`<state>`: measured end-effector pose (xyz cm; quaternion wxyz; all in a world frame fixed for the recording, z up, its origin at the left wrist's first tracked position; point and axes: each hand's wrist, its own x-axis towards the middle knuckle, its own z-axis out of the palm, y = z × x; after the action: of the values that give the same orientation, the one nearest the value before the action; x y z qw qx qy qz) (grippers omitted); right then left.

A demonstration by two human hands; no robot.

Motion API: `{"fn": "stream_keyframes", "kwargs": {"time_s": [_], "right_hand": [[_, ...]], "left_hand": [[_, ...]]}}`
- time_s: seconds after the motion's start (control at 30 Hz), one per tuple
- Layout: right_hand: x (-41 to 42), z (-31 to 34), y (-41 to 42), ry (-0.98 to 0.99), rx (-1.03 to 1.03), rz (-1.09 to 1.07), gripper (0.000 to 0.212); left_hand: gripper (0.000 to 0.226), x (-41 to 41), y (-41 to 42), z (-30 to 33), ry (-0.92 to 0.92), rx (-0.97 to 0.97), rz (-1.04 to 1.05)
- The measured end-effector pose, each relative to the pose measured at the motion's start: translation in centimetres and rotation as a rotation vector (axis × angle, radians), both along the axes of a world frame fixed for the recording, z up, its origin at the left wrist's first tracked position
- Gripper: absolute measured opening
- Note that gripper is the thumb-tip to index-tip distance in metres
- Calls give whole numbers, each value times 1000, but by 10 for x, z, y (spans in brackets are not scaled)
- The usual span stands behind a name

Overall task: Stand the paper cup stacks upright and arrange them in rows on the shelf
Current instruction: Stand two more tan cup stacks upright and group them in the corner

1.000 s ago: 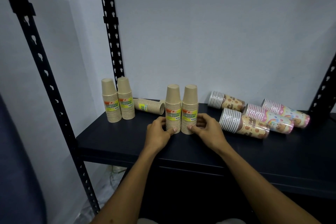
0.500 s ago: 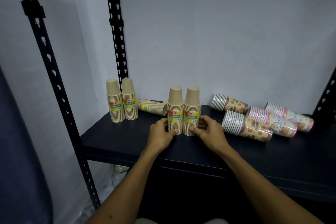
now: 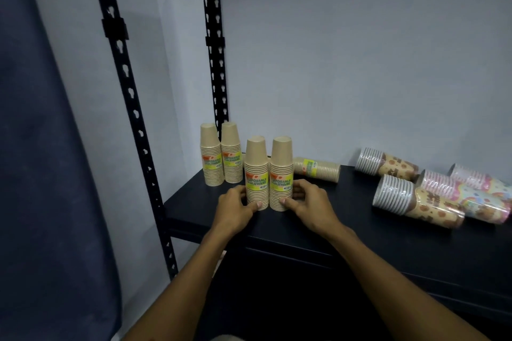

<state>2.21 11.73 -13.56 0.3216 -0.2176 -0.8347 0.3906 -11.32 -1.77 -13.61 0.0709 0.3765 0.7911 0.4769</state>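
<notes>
Two upright kraft paper cup stacks stand side by side near the front of the black shelf. My left hand grips the left stack; my right hand grips the right stack. Behind them, at the back left corner, stands another upright kraft pair. One kraft stack lies on its side behind my right hand. Several patterned stacks lie on their sides at the right: two bear-print ones and two pink ones.
Black perforated uprights rise at the shelf's left end. A grey wall backs the shelf. A dark blue curtain hangs at the far left. Bare shelf surface lies between the kraft stacks and the patterned ones.
Both hands have slid the two held kraft stacks leftward, from beside the patterned stacks to just in front of the back-left pair. The lying kraft stack now shows to their right.
</notes>
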Motion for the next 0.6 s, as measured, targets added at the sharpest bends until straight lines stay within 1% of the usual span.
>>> {"fn": "stream_keyframes", "kwargs": {"time_s": [0.27, 0.43, 0.6], "right_hand": [[-58, -1, -24, 7, -22, 79, 41], [-84, -1, -28, 19, -29, 121, 42], [-100, -2, -27, 23, -14, 153, 41]], "left_hand": [[46, -38, -37, 0, 29, -5, 104], [49, -56, -41, -1, 33, 3, 169], [50, -70, -43, -2, 32, -7, 184]]}}
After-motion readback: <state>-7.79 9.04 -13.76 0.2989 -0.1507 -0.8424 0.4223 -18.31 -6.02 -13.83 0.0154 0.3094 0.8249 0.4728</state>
